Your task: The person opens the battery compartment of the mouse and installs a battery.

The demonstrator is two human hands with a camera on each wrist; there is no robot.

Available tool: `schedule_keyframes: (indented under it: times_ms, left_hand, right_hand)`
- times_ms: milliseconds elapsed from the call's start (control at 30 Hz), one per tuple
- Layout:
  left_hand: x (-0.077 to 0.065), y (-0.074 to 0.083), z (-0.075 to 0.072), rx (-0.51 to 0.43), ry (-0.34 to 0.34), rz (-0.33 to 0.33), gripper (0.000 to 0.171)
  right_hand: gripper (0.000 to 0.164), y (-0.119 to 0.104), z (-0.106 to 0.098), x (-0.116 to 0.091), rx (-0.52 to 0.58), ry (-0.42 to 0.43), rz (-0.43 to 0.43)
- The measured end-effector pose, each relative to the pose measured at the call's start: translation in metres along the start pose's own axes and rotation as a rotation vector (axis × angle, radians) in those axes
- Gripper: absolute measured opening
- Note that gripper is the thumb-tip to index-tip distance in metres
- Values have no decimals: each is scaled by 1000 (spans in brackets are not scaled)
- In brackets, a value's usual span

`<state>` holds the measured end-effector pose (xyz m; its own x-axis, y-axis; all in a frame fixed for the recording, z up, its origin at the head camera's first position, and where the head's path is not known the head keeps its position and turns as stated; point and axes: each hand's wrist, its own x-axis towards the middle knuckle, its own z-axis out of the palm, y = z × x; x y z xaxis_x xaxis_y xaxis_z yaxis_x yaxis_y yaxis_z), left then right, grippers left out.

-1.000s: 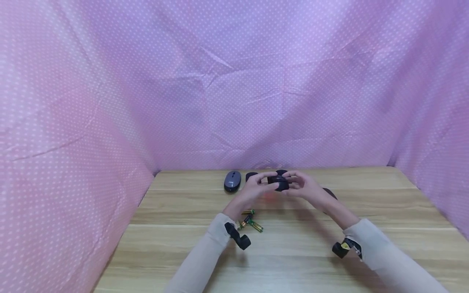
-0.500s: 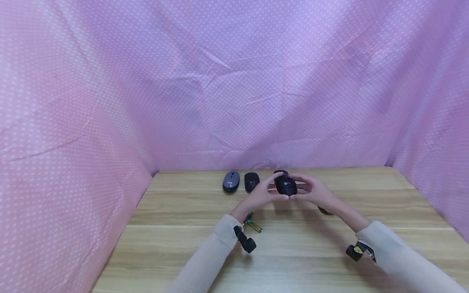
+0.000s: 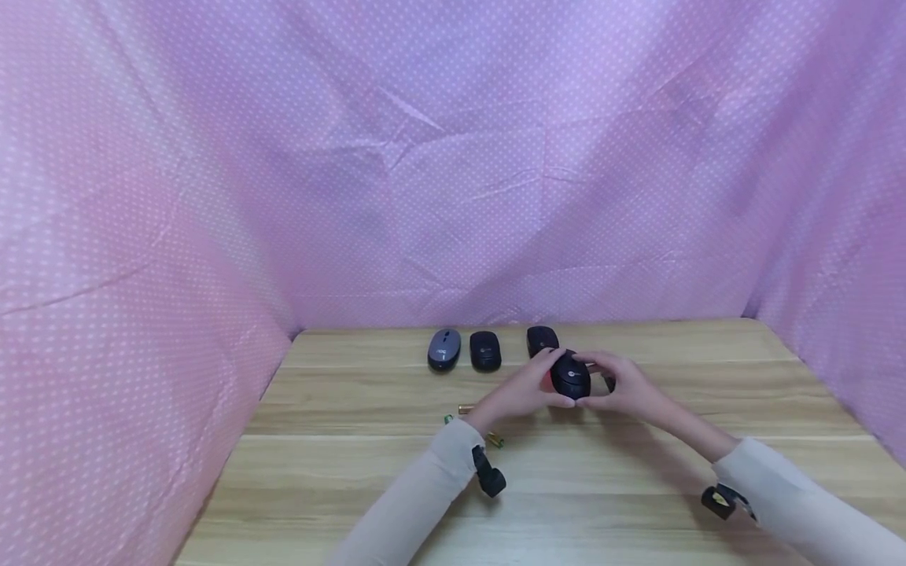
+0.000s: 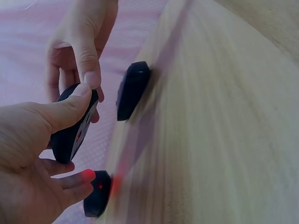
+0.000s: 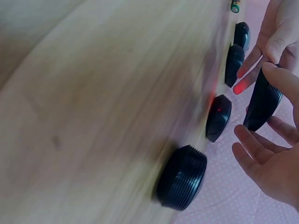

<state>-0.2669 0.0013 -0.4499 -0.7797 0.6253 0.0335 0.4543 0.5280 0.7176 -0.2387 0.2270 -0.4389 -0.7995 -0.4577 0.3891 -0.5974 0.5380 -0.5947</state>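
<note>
Both hands hold a black computer mouse (image 3: 570,375) above the table, its logo side facing up in the head view. My left hand (image 3: 520,391) grips its left side, thumb at the near end and fingers at the far end. On the other side, my right hand (image 3: 626,385) pinches it the same way, and the two thumbs meet at the near end. Red light from the underside falls on the left fingertips (image 4: 88,175). A second black mouse (image 3: 543,339) lies just behind the held one. Another black mouse (image 5: 182,179) is mostly hidden by the right hand in the head view.
A grey mouse (image 3: 443,350) and a black mouse (image 3: 485,351) lie at the back of the wooden table (image 3: 340,472). Several batteries (image 3: 496,440) lie partly under the left forearm. A pink dotted curtain (image 3: 425,196) hangs behind the table and at both sides.
Both hands have carried the mouse right and closer to the person, turning it until its logo shows. The grey and black mice at the back left have come fully into view.
</note>
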Motion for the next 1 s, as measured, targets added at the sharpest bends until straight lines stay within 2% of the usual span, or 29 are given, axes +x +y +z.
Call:
schedule_keyframes:
  times_ms: [100, 233, 400, 633, 800, 1000]
  left_hand:
    - [2, 3, 4, 28, -1, 2, 88]
    - [5, 3, 9, 20, 20, 37, 85]
    - [11, -1, 18, 31, 38, 47, 84]
    - [13, -6, 27, 99, 29, 69, 78]
    - [14, -7, 31, 149, -1, 51, 80]
    - [17, -7, 34, 163, -11, 26, 81]
  right_hand:
    - [66, 4, 0, -5, -55, 9, -25]
    - [67, 9, -1, -10, -81, 4, -8]
    - [67, 13, -2, -12, -92, -14, -8]
    - [67, 24, 0, -15, -169, -49, -18]
    - [68, 29, 2, -18, -204, -68, 3]
    - [67, 32, 3, -19, -210, -85, 9]
